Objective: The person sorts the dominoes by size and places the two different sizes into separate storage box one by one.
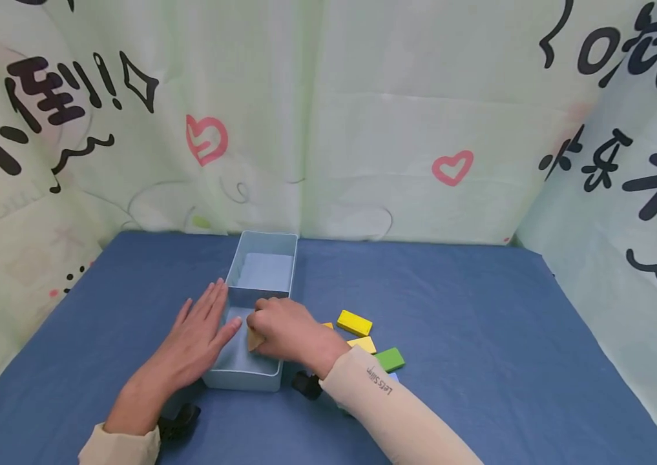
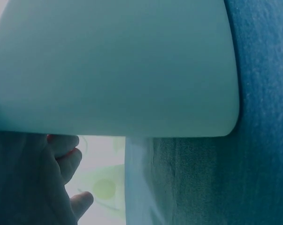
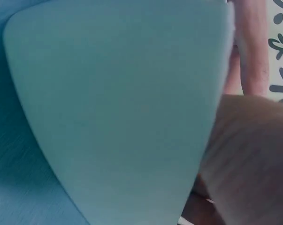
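Observation:
A light blue plastic box [image 1: 247, 381] with two compartments lies lengthwise ahead of me. Along its left rim my left hand [image 1: 203, 332] is spread, fingers straight and thumb reaching over the near compartment. In the left wrist view some fingers [image 2: 68, 159] show past the box's side wall [image 2: 132, 70]. My right hand [image 1: 290, 329] comes across the right rim, over the near compartment. Its curled fingers hold a small tan piece [image 1: 255, 340], mostly hidden by the hand. The box's outer wall [image 3: 118, 103] fills much of the right wrist view.
Right of the box lie a yellow block [image 1: 354, 322], a pale yellow block [image 1: 364, 344] and a green block [image 1: 389, 360]. Orange and blue pieces peek out around the right arm. A blue cloth [image 1: 479, 361] covers the table; a printed curtain [image 1: 363, 129] hangs behind.

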A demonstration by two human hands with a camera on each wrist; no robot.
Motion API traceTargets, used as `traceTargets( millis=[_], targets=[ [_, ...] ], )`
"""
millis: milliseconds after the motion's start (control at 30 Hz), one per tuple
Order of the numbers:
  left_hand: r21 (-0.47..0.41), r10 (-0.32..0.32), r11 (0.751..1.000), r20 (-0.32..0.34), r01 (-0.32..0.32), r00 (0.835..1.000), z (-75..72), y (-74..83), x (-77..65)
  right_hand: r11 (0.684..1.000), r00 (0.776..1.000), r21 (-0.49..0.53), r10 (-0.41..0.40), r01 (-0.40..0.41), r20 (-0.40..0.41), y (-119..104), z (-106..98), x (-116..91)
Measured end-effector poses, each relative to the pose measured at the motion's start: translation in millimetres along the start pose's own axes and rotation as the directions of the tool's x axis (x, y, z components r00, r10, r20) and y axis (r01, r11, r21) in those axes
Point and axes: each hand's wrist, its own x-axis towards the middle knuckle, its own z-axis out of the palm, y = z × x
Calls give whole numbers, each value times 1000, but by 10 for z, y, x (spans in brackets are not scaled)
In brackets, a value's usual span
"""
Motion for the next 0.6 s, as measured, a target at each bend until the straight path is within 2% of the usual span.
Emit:
traceTargets(
  millis=[100, 233, 333, 433, 600],
  targets=[
    [-5, 5, 1000, -6, -5, 1000, 8, -3, 0, 999, 997, -9, 53, -52, 56, -39, 10, 63],
    [-6, 12, 1000, -14, -12, 1000, 9, -4, 11, 992, 991, -60, 117, -113, 68, -84, 49, 139],
    [-1, 10, 1000, -16, -10, 1000, 10, -4, 17, 988, 989, -78, 135, -130, 66, -97, 79, 170],
    [0, 3, 1000, -12, -3, 1000, 13, -6, 18, 993, 993, -49, 108, -106, 46, -77, 83, 144],
    [-4, 3, 1000, -2, -3, 1000, 2, -11, 8, 993, 998, 116, -14, 21, -61, 33, 51, -28]
  ],
)
